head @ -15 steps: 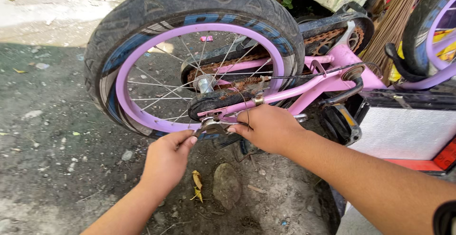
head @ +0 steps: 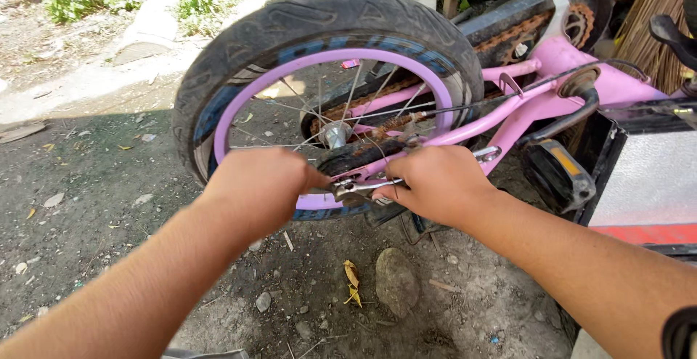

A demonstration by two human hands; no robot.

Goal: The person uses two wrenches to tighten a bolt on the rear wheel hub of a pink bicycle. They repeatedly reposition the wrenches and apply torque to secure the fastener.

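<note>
- Since the earlier frame, the left hand has come up from below the wheel and now sits level with the right hand, just beside the metal tool between them.
- Both hands are curled shut: the right hand is clamped on the handle end of a silver wrench, and the left hand's fingers close around the other end at the wheel's axle; what exactly the left hand pinches is hidden by its own knuckles.
- That wrench lies nearly level, touching the lower frame bar of the pink bicycle, just below the hub.
- Behind the hands stands the rear wheel, a black tyre on a lilac rim with thin spokes, raised off the ground as the bicycle lies upside down.
- A rusty chain runs from the hub to the sprocket at the upper right, partly under a black guard.
- One black pedal with an orange reflector hangs just right of the right hand.
- Below the hands, the dirt ground carries a grey stone and a yellow dried leaf near each other.
- At the right edge sits a white box with a red strip along its base.
</note>
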